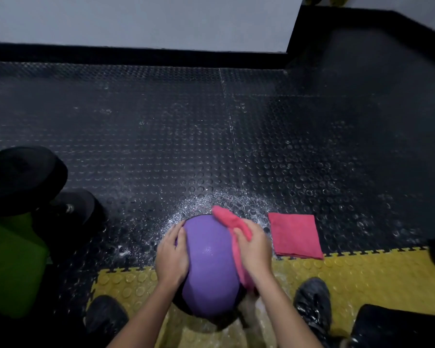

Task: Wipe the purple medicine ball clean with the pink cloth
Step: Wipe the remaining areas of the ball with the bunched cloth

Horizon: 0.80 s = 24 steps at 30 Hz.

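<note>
The purple medicine ball (210,264) stands on the floor between my feet, at the bottom centre of the head view. My left hand (172,256) lies against its left side with the fingers spread over the curve. My right hand (255,249) presses a crumpled pink cloth (232,227) onto the ball's right side, fingers curled round the cloth. One end of the cloth sticks up past the ball's far edge; the other trails down under my wrist.
A second, folded pink cloth (295,236) lies flat on the black studded mat (186,134) right of the ball. White specks ring the ball. A yellow mat strip (362,272) runs under my shoes (311,305). Black weights (23,177) and a green object (10,259) sit left.
</note>
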Tool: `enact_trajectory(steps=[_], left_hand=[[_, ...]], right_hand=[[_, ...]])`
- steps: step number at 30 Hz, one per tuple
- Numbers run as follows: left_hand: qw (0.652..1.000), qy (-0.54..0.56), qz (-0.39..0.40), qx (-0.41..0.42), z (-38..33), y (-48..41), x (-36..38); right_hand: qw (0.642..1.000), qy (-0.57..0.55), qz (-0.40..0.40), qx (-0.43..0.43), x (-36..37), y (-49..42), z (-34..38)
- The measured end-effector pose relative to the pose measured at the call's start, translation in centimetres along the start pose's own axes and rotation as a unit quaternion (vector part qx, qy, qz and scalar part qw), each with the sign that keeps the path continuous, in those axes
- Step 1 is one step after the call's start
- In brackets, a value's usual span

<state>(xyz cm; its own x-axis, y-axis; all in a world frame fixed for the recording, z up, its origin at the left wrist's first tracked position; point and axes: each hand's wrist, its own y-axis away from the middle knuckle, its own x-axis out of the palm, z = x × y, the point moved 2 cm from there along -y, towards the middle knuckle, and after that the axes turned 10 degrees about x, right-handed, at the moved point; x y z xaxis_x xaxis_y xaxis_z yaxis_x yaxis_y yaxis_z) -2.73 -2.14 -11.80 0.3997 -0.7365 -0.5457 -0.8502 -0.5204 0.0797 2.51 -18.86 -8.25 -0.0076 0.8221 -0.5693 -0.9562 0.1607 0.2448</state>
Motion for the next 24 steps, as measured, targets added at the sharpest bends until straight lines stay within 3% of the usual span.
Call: enact_trajectory(steps=[2,3,6,8,10,12,14,16,20,24], left_hand=[[1.000,-0.009,-0.003,0.007,-0.4,0.2,0.0],[1.000,-0.023,0.001,0.011,-0.7,0.4,0.2],[0.998,-0.067,0.017,0.009,-1.0,0.7,0.8],[0.999,-0.045,0.011,0.016,-0.5,0.9,0.8],[1.000,-0.012,-0.005,0.015,0.1,1.1,0.5],[1.000,0.006,-0.010,0.010,0.2,1.2,0.2],[1.000,-0.003,-0.008,0.006,-0.2,1.2,0.2],[1.000,-0.020,0.001,0.005,-0.7,1.3,0.5],[0.999,-0.037,-0.001,0.002,-0.8,1.1,0.7],[1.000,-0.021,-0.012,0.008,0.0,1.4,0.6]], right_hand=[[0.994,-0.014,-0.016,0.103,-1.2,-0.6,-1.9],[0.993,-0.006,-0.035,0.110,-1.3,0.0,-2.2],[0.994,0.002,-0.108,-0.024,0.2,4.0,-1.3],[0.985,0.002,-0.084,-0.152,1.8,6.7,-0.6],[0.975,-0.002,-0.080,-0.206,2.2,6.7,-1.3],[0.986,-0.046,-0.111,-0.112,1.1,4.9,-2.4],[0.986,-0.092,-0.107,0.084,-0.2,3.2,-3.6],[0.983,-0.093,-0.080,0.133,-0.8,2.3,-3.7],[0.998,-0.057,0.004,-0.025,-0.4,2.4,-0.4],[0.975,0.073,0.111,-0.179,1.8,1.6,3.1]])
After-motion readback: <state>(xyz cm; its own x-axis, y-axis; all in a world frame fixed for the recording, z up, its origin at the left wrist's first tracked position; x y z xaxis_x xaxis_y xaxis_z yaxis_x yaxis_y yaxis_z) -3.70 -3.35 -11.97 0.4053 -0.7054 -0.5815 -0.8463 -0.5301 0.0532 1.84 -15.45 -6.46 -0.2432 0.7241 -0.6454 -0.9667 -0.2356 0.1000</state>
